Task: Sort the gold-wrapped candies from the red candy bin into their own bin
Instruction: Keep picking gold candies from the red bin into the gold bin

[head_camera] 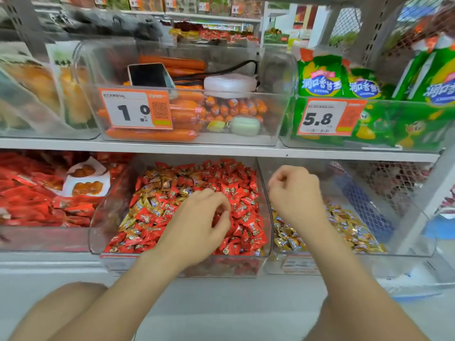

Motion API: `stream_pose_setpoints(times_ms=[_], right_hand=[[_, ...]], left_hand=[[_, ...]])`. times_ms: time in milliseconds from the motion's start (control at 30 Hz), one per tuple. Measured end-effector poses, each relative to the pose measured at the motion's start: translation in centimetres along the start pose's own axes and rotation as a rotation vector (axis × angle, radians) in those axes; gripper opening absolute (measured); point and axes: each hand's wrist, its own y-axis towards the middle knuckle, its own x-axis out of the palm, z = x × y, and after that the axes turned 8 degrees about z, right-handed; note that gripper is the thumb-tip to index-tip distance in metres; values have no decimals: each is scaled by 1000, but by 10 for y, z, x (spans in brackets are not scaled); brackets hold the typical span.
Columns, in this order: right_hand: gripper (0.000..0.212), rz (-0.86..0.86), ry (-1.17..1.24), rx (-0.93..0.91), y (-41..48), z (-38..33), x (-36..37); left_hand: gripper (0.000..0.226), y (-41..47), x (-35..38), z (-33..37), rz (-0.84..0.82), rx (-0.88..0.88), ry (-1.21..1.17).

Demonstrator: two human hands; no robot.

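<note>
Two hands are at work, low in frame, reaching into bins on a shop shelf.

- Left hand (197,217): over the red candy bin (97,232), fingers curled down among the red candies (246,212). Cannot tell whether it pinches one.
- Right hand (295,195): at 2 o'clock of the left, above the wall where the two bins meet. It is curled like a fist with its back to the camera, so whatever it holds, if anything, is hidden.

Progress:
- Done: the gold bin (413,232), just beside the red bin at its 3 o'clock, already carries a shallow gold pile (352,230).
- Left: many gold-wrapped candies (157,183) lie mixed among the red, thickest toward that bin's 10 to 11 o'clock.
- Judgement: midway at best, with a good deal of picking ahead.

Surroundings:
- 9 o'clock: red packets (37,193) in a neighbouring bin.
- 12 o'clock: a white shelf board (221,150) bears a clear bin of orange sausages (187,114). A phone (149,75) lies on top and a price tag (133,110) reads 1.0.
- 2 o'clock: green packets (320,80), with a second tag (325,118) reading 5.8.
- Beyond: more stocked shelves, blurred.
</note>
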Motion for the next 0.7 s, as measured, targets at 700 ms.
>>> stream_pose_setpoints(times_ms=[700], right_hand=[[22,22,-88,-152,-11,51,-19]], left_hand=[[37,-11,34,17,-157,61,310]])
